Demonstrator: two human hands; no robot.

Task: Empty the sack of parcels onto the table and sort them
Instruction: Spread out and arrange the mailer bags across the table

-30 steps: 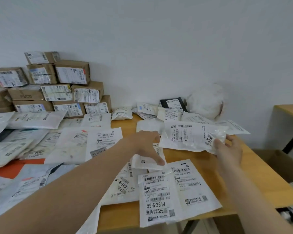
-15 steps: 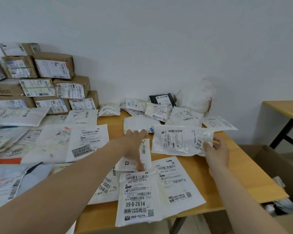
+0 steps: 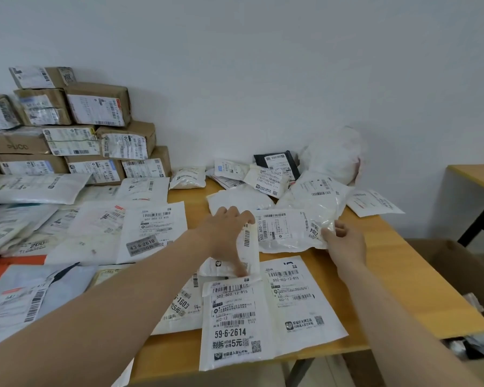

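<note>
Labels face up, likely for reading, as your right hand pinches the edge of the crinkly clear plastic parcel and your left hand grips the small white pouch.

A parcel sorting room: a wooden table against a bare white wall is strewn with labelled poly mailers, with taped cardboard boxes stacked at ten o'clock and an open carton at four o'clock.

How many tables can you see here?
2: one wooden table directly ahead, strewn with parcels; a second table at the right edge. Parcels piled at left may hide another.
</note>
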